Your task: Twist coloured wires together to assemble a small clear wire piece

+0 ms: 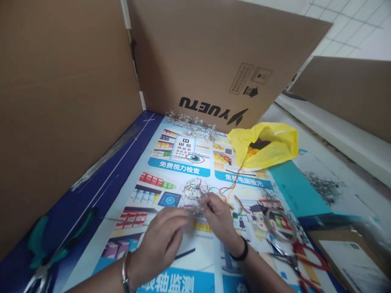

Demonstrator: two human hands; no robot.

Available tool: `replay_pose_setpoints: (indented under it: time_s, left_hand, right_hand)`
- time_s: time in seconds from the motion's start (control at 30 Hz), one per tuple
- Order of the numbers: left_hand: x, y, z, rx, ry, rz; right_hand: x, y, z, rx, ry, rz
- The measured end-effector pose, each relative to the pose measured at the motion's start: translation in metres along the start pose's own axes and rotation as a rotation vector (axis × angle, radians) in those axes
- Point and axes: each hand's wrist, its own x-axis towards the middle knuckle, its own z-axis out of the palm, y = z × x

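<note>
A small openwork ball of thin silvery wire [193, 188] rests over the printed sheet in front of me. My right hand [217, 216], with a dark band at the wrist, pinches its lower right edge. From the other side my left hand [163, 236], wearing a bangle, has closed fingertips at the ball's lower edge; motion blurs its lower fingers. A thin wire [122, 220] runs out leftward from near the left hand. Red, green and yellow threads [227, 189] trail to the right of the ball. What exactly lies between the fingertips is hidden.
Cardboard panels [214, 53] stand behind and left. Green-handled pliers [50, 252] and straight wires [105, 158] lie left. Rightward are a yellow bag [275, 152], tape roll [268, 224], red-handled scissors [295, 259] and loose metal bits [325, 188]. Several wire pieces [198, 124] line the back.
</note>
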Motion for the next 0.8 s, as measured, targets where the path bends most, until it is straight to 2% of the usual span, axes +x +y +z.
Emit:
replay_pose_setpoints:
  time_s: [0.1,0.17,0.23,0.3,0.43,0.67,0.8]
  left_hand:
    - [0.012,-0.003,-0.011,-0.074,0.262,-0.221]
    - [0.022,-0.008,-0.016,-0.212,0.321,-0.444]
    - [0.030,-0.012,-0.019,-0.408,0.212,-0.598]
    - [0.034,-0.014,-0.019,-0.610,0.104,-0.691]
    - [0.035,-0.014,-0.018,-0.872,-0.092,-0.760]
    - [0.036,-0.015,-0.023,-0.962,-0.221,-0.781]
    - [0.036,-0.017,-0.025,-0.995,-0.227,-0.809]
  right_hand:
    - [0.001,0.001,-0.002,0.136,-0.032,-0.009]
    - [0.001,0.001,-0.003,0.206,-0.059,0.008]
    - [0.001,0.001,-0.002,0.212,-0.085,0.005]
    - [0.001,-0.001,-0.001,0.162,-0.103,-0.023]
    - [0.003,-0.006,-0.001,0.037,-0.124,-0.096]
    - [0.003,-0.010,-0.002,-0.013,-0.123,-0.120]
    - [0.002,-0.010,-0.002,-0.028,-0.065,-0.123]
